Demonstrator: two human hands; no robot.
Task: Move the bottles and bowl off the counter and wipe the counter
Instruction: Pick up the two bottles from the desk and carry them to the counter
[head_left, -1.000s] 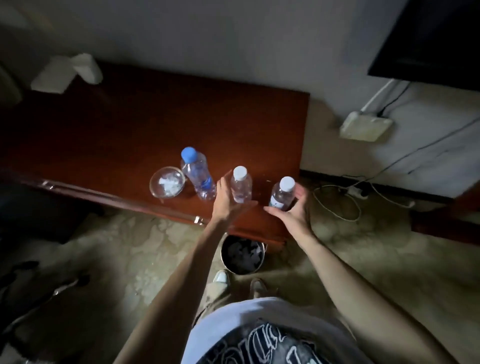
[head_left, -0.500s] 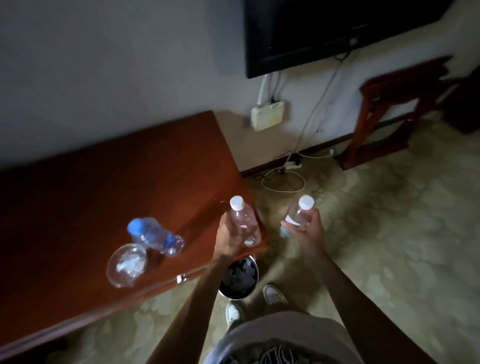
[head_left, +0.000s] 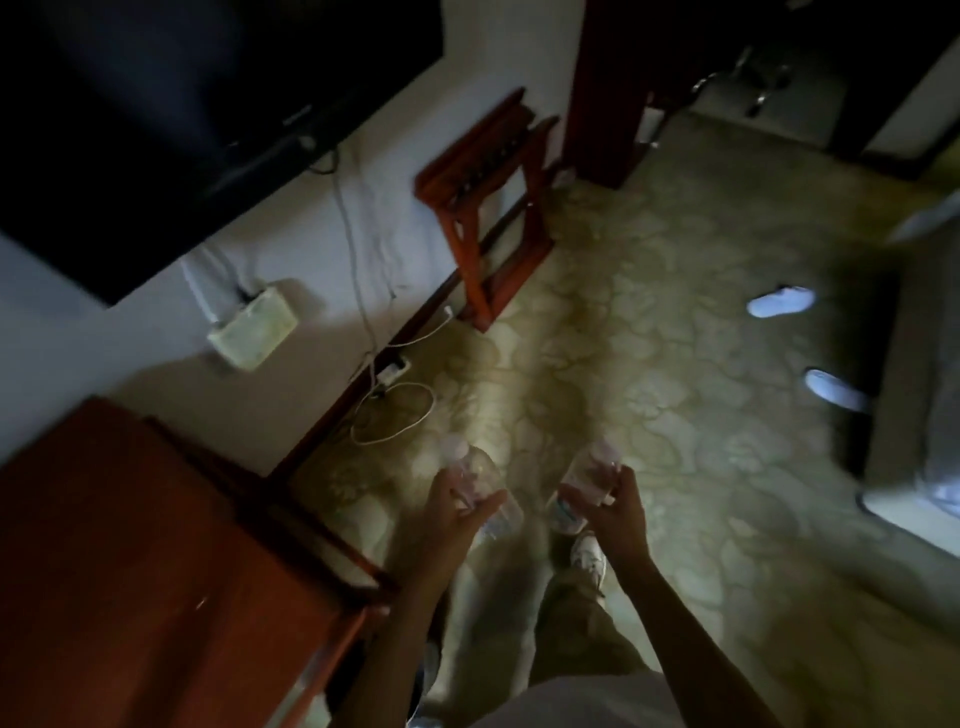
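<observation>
Each of my hands holds a small clear white-capped bottle over the patterned carpet, to the right of the counter. My left hand (head_left: 460, 512) is closed around the left bottle (head_left: 475, 470). In my right hand (head_left: 615, 501) is the right bottle (head_left: 587, 470), tilted. Both bottles are blurred by motion. The red-brown wooden counter (head_left: 130, 561) fills the lower left; only its right end shows. The blue-capped bottle and the clear bowl are out of view.
A dark TV (head_left: 156, 104) hangs on the wall above a white router box (head_left: 254, 330) with cables and a power strip (head_left: 392, 371) on the floor. A wooden luggage rack (head_left: 485, 208) stands by the wall. Two white slippers (head_left: 782, 301) lie near the bed (head_left: 924, 415) at right.
I have turned right, away from the counter, carrying both bottles out over the carpet. The blue-capped bottle and bowl have left the view.
</observation>
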